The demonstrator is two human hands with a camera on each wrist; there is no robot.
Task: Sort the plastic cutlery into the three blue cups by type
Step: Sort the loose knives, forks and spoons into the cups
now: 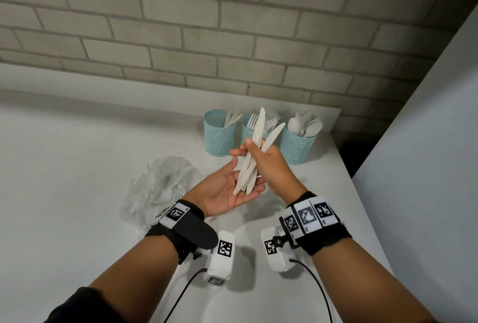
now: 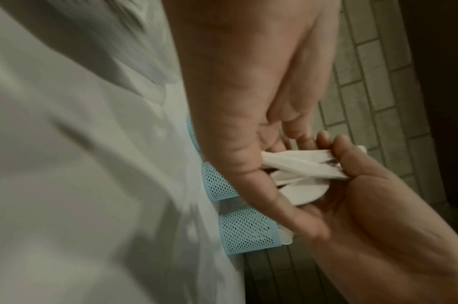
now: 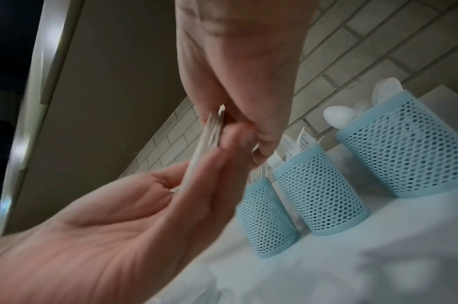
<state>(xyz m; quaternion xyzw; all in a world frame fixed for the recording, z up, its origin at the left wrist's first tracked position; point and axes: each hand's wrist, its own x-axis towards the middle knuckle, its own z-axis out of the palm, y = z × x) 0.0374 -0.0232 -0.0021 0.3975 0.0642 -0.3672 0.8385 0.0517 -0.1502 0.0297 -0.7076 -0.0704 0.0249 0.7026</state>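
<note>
My right hand (image 1: 269, 162) grips a bundle of white plastic knives (image 1: 259, 126) around its middle, blades pointing up and away. Their handle ends rest on the upturned palm of my left hand (image 1: 227, 190), whose fingers lie nearly straight. In the wrist views the knives (image 2: 300, 162) (image 3: 204, 148) cross between both hands. Three blue mesh cups stand in a row behind the hands: the left cup (image 1: 219, 139) holds knives, the middle cup (image 1: 248, 136) forks, the right cup (image 1: 297, 147) spoons.
A crumpled clear plastic bag (image 1: 160, 185) with some cutlery in it lies on the white table (image 1: 77, 141), left of my left wrist. A brick wall runs behind the cups. A white panel (image 1: 426, 141) stands past the table's right edge.
</note>
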